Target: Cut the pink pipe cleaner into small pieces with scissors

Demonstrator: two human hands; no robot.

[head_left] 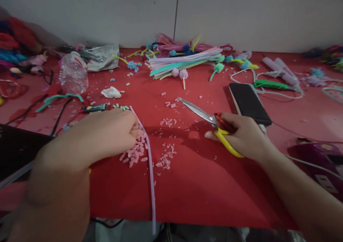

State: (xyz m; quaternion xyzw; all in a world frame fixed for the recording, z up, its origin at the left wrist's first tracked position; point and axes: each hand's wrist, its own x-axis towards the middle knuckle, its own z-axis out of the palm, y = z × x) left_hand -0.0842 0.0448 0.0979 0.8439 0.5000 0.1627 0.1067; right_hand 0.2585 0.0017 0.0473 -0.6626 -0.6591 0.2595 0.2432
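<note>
My left hand (122, 127) is closed, fingers curled down over a pile of short pink pieces (136, 151); what they hold, if anything, is hidden. Beside it a long lilac pipe cleaner (150, 163) runs down past the table's front edge. In my right hand (241, 133) are scissors (198, 111) with red and yellow handles, their blades together and pointing up-left. Pink fluff and scraps (166, 158) lie between the hands. Several pale green pieces (122, 107) show just beyond my left hand.
Behind on the red table (198, 192) lies a pipe cleaner bundle (184, 61). A black phone (249, 102) and a green cutter (273, 84) are right. A plastic bottle (73, 74), glue tube (95, 108) and crumpled tissue (111, 92) are left.
</note>
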